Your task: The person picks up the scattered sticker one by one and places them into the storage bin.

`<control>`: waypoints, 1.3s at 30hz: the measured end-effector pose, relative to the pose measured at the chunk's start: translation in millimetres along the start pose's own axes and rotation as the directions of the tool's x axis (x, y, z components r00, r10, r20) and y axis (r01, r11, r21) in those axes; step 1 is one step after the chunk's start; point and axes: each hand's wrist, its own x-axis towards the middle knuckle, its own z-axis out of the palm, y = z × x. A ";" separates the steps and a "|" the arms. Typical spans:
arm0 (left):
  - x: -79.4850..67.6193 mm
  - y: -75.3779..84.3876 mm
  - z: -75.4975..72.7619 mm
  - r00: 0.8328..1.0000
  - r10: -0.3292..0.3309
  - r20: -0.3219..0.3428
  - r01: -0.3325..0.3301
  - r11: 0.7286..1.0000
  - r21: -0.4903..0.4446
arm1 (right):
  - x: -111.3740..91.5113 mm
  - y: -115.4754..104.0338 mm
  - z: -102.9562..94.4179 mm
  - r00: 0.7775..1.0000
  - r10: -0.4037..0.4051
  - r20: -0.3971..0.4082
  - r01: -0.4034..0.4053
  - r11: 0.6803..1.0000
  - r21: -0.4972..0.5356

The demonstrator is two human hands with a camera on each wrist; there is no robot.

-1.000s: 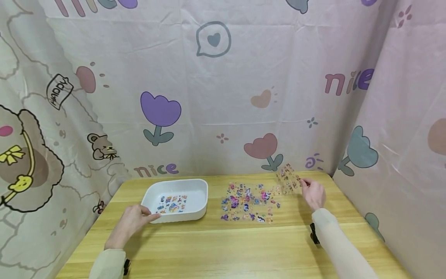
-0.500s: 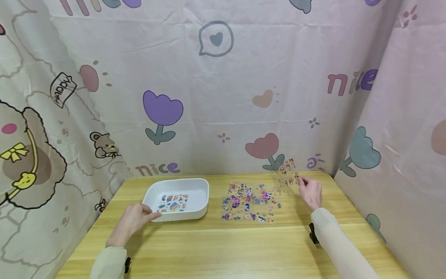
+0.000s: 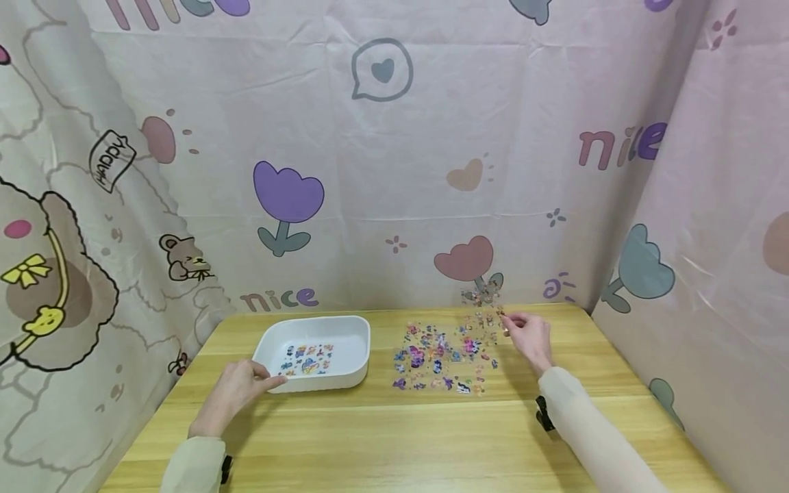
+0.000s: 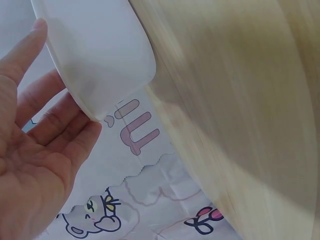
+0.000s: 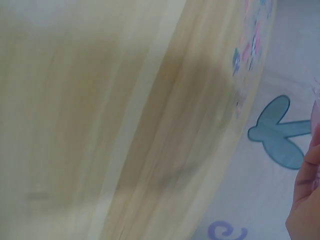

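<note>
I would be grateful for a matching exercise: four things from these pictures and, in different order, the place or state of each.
1. left hand
2. right hand
3. white tray
4. flat sticker sheets

A. pinching a raised clear sheet
B. spread on the table, right of the tray
C. at the tray's near left corner
D. colourful prints inside

Pairs: 1-C; 2-A; 3-D; 4-B

I see a cream left sleeve (image 3: 194, 467) and matching right sleeve (image 3: 594, 428) toward the bottom corners. A small black piece (image 3: 545, 414) shows beside each.

Multicoloured sticker sheets (image 3: 436, 366) (plain white tray (image 3: 348, 341))
</note>
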 end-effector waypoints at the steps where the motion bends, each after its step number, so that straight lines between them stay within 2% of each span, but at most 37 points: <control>1: -0.3 -0.3 -0.1 1.000 0.001 0.001 -0.001 1.000 0.000 | -1.3 -1.9 1.9 1.000 0.003 0.008 -0.003 1.000 0.009; 7: -0.2 -1.0 -0.4 1.000 0.012 0.004 -0.012 1.000 -0.002 | -8.2 -13.0 11.0 0.999 0.027 0.046 -0.030 0.998 0.063; 16: 0.9 1.4 -0.5 1.000 0.011 0.006 -0.011 1.000 -0.002 | -9.8 -24.0 23.6 0.999 0.011 0.040 -0.016 0.994 0.106; 21: 0.1 1.9 -1.4 1.000 0.012 -0.005 -0.012 1.000 0.014 | -15.1 -29.5 30.5 0.998 0.029 0.060 -0.035 0.994 0.101; 31: 0.0 1.5 -2.1 0.999 0.017 -0.028 -0.016 0.999 0.032 | -19.9 -44.6 44.3 0.998 0.015 0.060 -0.020 0.996 0.084; 39: -1.6 1.3 -2.2 1.000 0.010 -0.029 -0.009 0.999 0.035 | -23.5 -58.1 58.8 0.998 0.010 0.059 -0.019 0.988 0.152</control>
